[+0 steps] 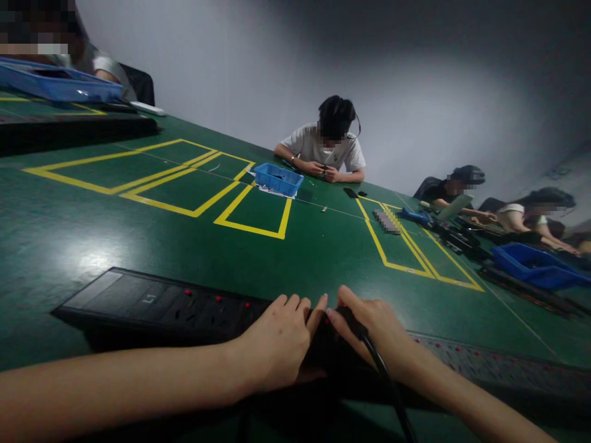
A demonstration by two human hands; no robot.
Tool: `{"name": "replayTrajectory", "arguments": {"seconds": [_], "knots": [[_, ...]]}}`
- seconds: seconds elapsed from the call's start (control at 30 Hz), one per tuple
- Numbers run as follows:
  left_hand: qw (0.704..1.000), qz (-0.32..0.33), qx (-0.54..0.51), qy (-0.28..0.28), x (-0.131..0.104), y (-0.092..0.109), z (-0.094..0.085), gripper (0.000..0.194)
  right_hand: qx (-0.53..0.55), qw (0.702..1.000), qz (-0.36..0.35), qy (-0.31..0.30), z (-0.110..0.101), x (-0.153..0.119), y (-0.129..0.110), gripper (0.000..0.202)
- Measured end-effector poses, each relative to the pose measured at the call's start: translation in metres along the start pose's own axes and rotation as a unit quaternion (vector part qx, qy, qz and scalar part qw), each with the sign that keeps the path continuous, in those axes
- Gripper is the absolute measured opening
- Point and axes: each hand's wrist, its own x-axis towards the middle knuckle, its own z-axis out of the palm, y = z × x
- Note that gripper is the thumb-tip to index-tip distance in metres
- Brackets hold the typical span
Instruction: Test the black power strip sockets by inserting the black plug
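Observation:
A long black power strip (159, 303) with red lights beside its sockets runs across the near edge of the green table. My left hand (279, 338) is closed around its middle, fingers over the top and part of the thumb showing below. Close beside it, my right hand (376, 323) grips a black power plug (349, 321) between thumb and fingers, held against the strip. A black cable (384, 372) hangs from the plug toward me. My fingers hide the prongs, so I cannot tell how deep the plug sits.
Yellow tape rectangles (249, 229) mark the green tabletop (221, 258). A light-blue bin (278, 184) stands before a person (330, 144) opposite. Another blue bin (535, 264) and more people are at right; a further bin (69, 86) is at far left.

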Motion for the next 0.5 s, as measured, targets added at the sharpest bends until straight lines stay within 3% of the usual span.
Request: {"name": "replayTrajectory", "arguments": {"seconds": [0.1, 0.23, 0.3, 0.5], "knots": [[1.0, 0.007, -0.012, 0.004, 0.0, -0.002, 0.001, 0.083, -0.072, 0.997, -0.013, 0.037, 0.008, -0.004, -0.008, 0.013], [0.999, 0.002, -0.034, 0.024, 0.0, -0.002, 0.0, 0.081, -0.19, 0.969, -0.029, 0.158, 0.025, -0.015, -0.021, 0.012], [0.999, -0.002, -0.033, 0.031, 0.001, -0.002, 0.0, 0.081, -0.195, 0.961, -0.036, 0.195, 0.032, -0.02, -0.022, 0.014], [0.999, 0.02, -0.018, 0.032, 0.0, -0.003, 0.0, 0.076, -0.141, 0.97, -0.036, 0.195, 0.038, -0.023, -0.014, 0.017]]}}
